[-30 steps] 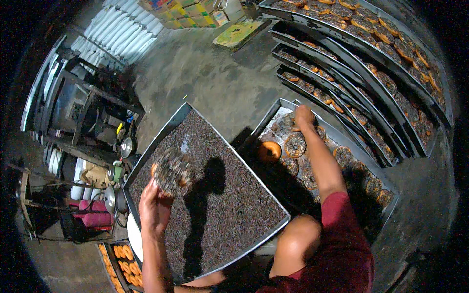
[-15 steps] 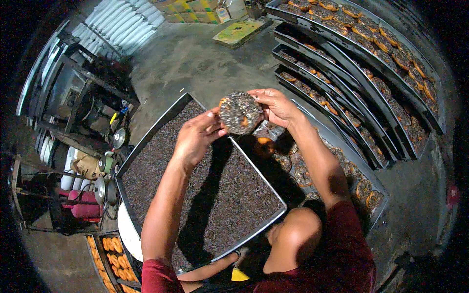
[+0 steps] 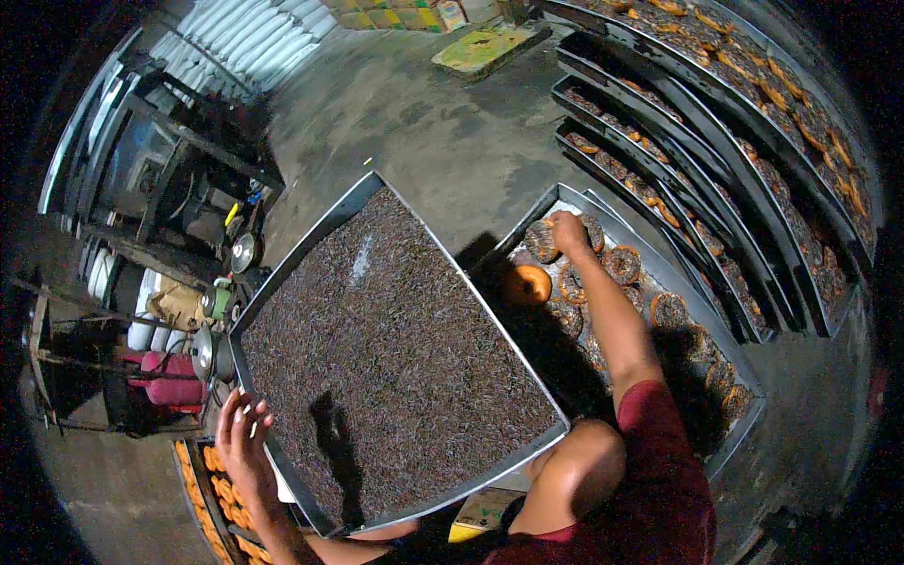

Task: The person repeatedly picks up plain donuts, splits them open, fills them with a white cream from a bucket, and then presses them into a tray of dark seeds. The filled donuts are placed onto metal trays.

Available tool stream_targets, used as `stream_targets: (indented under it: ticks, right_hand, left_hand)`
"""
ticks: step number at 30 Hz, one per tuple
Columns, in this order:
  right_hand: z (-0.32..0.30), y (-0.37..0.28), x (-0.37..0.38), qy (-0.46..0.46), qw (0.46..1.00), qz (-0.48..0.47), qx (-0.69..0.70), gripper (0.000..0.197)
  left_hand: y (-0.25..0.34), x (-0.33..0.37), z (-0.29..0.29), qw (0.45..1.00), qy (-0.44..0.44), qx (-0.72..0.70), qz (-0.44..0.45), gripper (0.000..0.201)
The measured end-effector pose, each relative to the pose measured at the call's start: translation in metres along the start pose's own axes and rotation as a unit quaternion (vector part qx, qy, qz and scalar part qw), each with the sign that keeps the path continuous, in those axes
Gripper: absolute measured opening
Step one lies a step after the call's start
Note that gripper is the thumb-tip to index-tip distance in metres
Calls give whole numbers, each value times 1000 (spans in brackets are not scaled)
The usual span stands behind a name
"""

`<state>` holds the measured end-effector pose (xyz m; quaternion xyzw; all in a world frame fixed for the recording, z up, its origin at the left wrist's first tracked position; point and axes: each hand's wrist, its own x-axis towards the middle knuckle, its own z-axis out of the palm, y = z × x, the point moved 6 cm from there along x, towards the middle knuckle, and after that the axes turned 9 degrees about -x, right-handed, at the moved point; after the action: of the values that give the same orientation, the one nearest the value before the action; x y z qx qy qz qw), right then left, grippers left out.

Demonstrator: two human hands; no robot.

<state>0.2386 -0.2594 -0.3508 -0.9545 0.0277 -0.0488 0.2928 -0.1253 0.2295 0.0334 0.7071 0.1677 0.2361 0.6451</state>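
Both hands have parted since half a second ago, when a coated doughnut was held between them: the left hand (image 3: 245,447) has dropped to the near left, and the right hand (image 3: 571,237) has gone out over the doughnut tray (image 3: 736,438). Nearest are a bent knee (image 3: 582,471) and a dark red sleeve (image 3: 650,433). At the sprinkle tray's near left edge the left hand's grip is loose, fingers spread and slightly curled, nothing seen in it; plain doughnuts (image 3: 226,492) lie in rows beside that forearm. Beyond, the sprinkle tray (image 3: 362,200) is spread with dark sprinkles (image 3: 405,348), an arm's shadow falling across them. To its right, one uncoated doughnut (image 3: 539,281) sits among coated ones in the doughnut tray. At this tray's far end the right hand reaches down, knuckles up, against a coated doughnut (image 3: 537,247); its fingertips are hidden, so I cannot tell how far its grip is closed or whether it has hold. Farther right rise stacked trays (image 3: 650,113) of coated doughnuts; farthest, a yellowish slab (image 3: 492,49) lies on the grey floor (image 3: 405,113)
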Motion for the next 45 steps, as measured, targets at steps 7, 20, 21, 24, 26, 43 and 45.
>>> stream_targets:
  ticks: [7, 20, 21, 24, 26, 43, 45]
  right_hand:
    - [56, -67, -61, -116, 940, -238, -213, 20]
    - [-126, -80, -74, -159, 834, 71, 523, 38]
    - [-163, -95, -87, -175, 780, 27, 600, 44]
    - [-265, -128, -113, -28, 747, 18, 664, 57]
    - [-308, -161, -123, -25, 684, 56, 727, 60]
    - [-16, -691, -390, -288, 684, -671, -6, 70]
    - [29, -716, -418, -242, 683, -686, -66, 62]
  left_hand:
    - [-12, -27, -216, 968, 205, 144, 13, 35]
    - [-56, -129, -552, 746, 415, 521, -11, 34]
    - [-69, -139, -578, 732, 442, 518, -23, 37]
    - [-134, -163, -641, 768, 385, 491, -142, 42]
    - [-183, -166, -652, 784, 321, 480, -227, 45]
    - [-252, -109, -638, 752, 288, 461, -372, 104]
    - [-236, -116, -636, 777, 340, 431, -307, 105]
